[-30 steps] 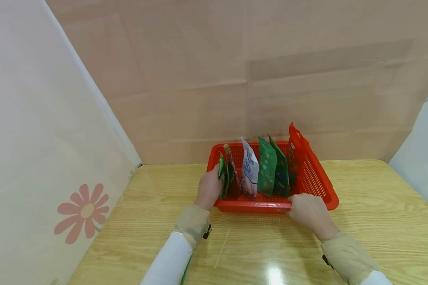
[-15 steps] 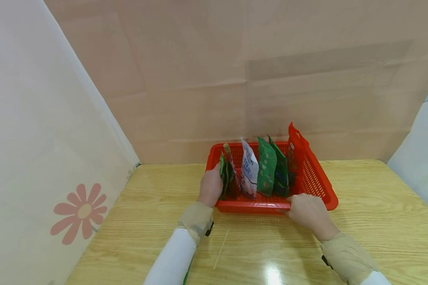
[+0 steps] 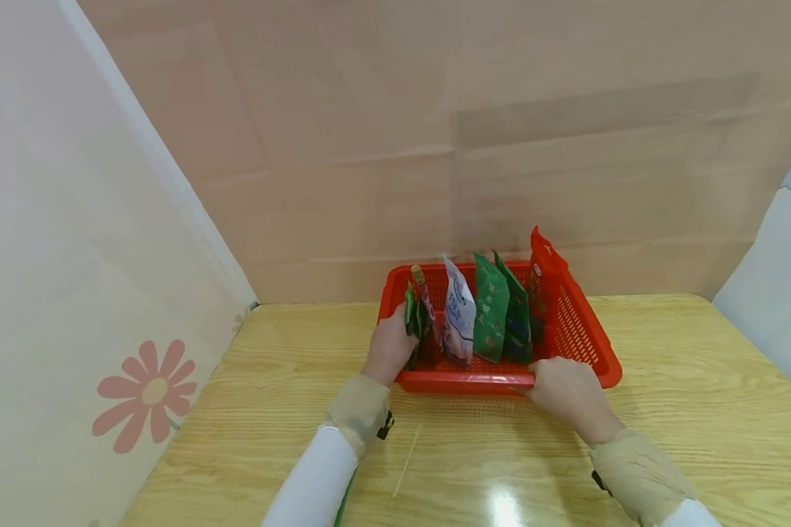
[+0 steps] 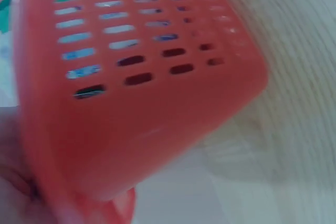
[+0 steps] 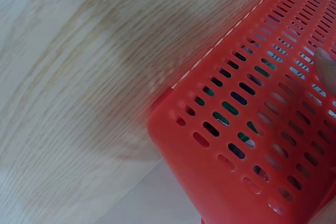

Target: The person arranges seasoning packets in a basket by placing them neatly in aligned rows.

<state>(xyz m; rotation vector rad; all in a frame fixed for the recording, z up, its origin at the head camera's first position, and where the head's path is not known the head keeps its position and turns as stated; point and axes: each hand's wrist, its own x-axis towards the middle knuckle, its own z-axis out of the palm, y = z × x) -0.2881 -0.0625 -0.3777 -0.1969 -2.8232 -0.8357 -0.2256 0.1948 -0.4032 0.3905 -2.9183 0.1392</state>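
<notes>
A red plastic basket (image 3: 468, 378) with slotted walls stands on the table against the backdrop. My left hand (image 3: 389, 344) reaches over its left end and pinches a green packet (image 3: 410, 304); the fingertips are partly hidden. My right hand (image 3: 570, 395) grips the front rim near the right corner. In the right wrist view a finger (image 5: 326, 72) lies against the slotted wall (image 5: 236, 114). Upright in the basket stand a reddish packet with a tan rolled top (image 3: 419, 275), a white packet (image 3: 459, 315), two green packets (image 3: 491, 307) and a red packet (image 3: 546, 271).
The wood-grain table (image 3: 290, 344) extends to both sides and in front of the basket. Behind it hangs a brown paper-like backdrop (image 3: 343, 176). A pale panel with a pink flower (image 3: 153, 391) borders the left, another pale panel (image 3: 781, 293) the right.
My left hand has shifted slightly, and its thumb now lies over the green packet at the left end. My right hand stays on the front rim. The view has shifted a little.
</notes>
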